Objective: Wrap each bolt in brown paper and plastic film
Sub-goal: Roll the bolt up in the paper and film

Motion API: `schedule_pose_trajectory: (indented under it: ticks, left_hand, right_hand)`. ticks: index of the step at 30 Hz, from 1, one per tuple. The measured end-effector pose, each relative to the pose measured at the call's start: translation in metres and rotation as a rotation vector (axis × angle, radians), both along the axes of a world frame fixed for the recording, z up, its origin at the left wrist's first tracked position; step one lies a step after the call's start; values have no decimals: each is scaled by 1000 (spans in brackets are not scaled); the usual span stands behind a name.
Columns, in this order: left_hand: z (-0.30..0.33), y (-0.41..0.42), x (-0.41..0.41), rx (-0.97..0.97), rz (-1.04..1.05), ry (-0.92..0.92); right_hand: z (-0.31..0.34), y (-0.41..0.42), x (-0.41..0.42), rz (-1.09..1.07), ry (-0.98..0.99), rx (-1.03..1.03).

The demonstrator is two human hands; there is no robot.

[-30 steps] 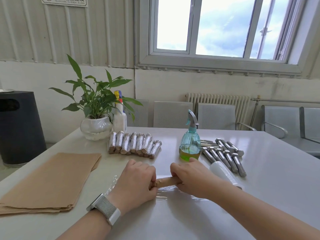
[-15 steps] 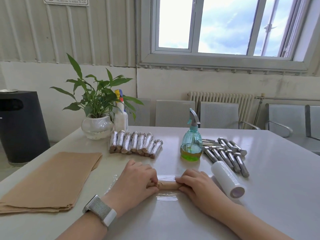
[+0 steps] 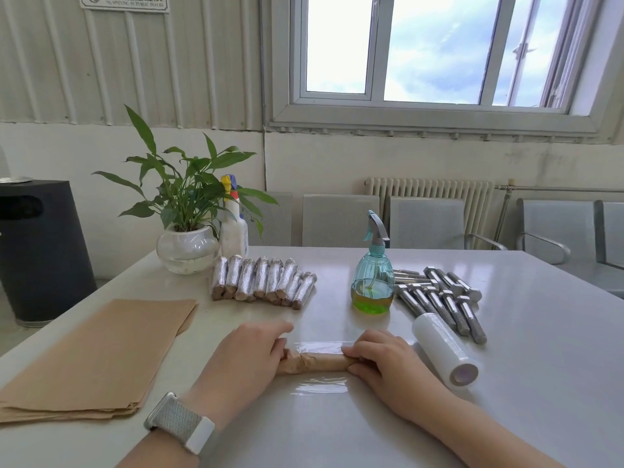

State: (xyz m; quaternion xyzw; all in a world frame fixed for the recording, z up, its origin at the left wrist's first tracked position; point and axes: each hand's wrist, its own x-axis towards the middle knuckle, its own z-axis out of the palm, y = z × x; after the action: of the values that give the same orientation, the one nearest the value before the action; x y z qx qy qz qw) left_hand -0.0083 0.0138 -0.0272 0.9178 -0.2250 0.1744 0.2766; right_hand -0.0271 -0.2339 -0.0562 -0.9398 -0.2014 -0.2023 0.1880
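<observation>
1. Paper-wrapped bolt point(image 3: 317, 362) lies crosswise on plastic film point(image 3: 320, 386) at the table's point(image 3: 540, 332) near centre, its ends grasped by the left hand point(image 3: 248, 363) and right hand point(image 3: 383, 361).
2. Film roll point(image 3: 444, 349) rests just right of the right hand.
3. Bare bolts point(image 3: 442, 298), spray bottle point(image 3: 372, 275) and finished wrapped bolts point(image 3: 263, 282) sit beyond; brown paper sheets point(image 3: 101, 356) lie left.

A white sign point(image 3: 124, 1) is fixed to the ribbed wall at the top left, its upper part cut off by the frame edge. It carries a line of Chinese characters, too cropped to read, above small English print ending "IN PUBLIC PLACES".
</observation>
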Motion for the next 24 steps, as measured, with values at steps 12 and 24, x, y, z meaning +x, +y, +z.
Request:
schedule_pose_trajectory:
  ticks: [12,24]
  left_hand:
    - [2,8,0,170,-61,78]
    - [-2,20,15,-98,-46,430]
  right_hand:
    - [1,3,-2,-5,4,11]
    - [3,2,-3,8,10,41]
